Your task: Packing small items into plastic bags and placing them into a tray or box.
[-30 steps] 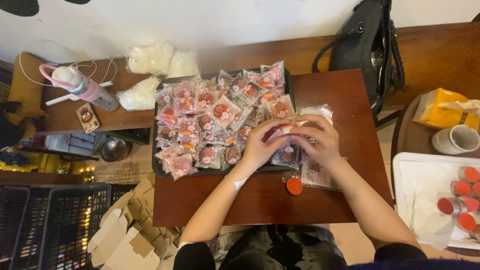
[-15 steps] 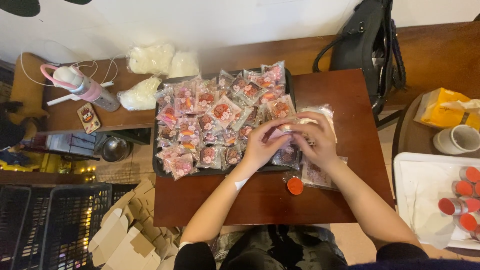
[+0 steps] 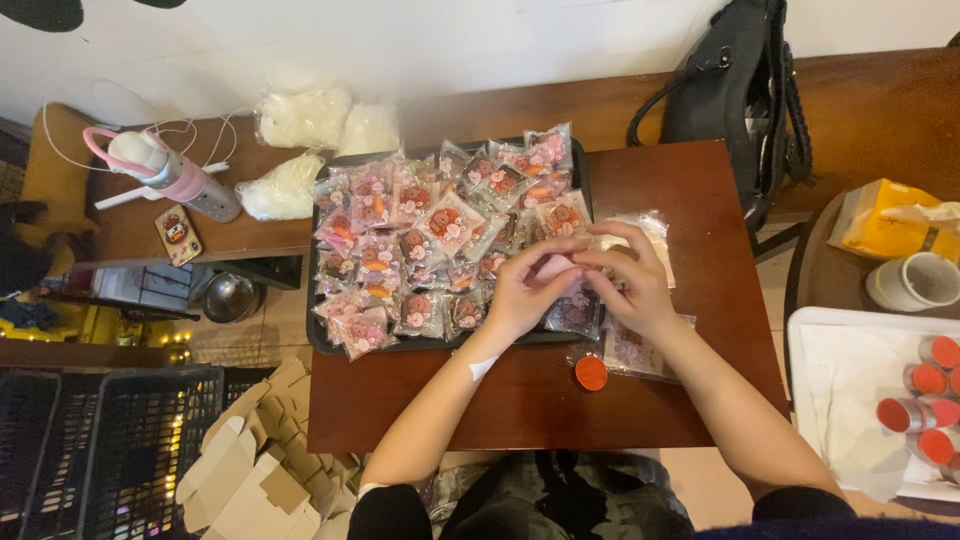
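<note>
My left hand [image 3: 525, 291] and my right hand [image 3: 632, 279] meet over the right end of a black tray [image 3: 318, 340], both pinching one small clear floral packet [image 3: 556, 268] between their fingertips. The tray is heaped with several sealed packets [image 3: 432, 232] of round red and orange treats. Under my right hand lie flat empty clear bags [image 3: 636, 352] on the dark wooden table [image 3: 700, 190]. A small orange round lid [image 3: 591, 373] rests on the table just below my hands.
A black bag [image 3: 740, 95] stands at the table's far right. A pink and grey bottle [image 3: 175, 175] and white plastic bags [image 3: 300, 120] sit on the left bench. A white tray [image 3: 815, 350] with red-capped jars [image 3: 925, 385] is at the right. Folded cardboard boxes [image 3: 250, 470] lie below left.
My hands have stayed over the tray's right end, the fingers shifting slightly on the small packet. Nothing else has moved.
</note>
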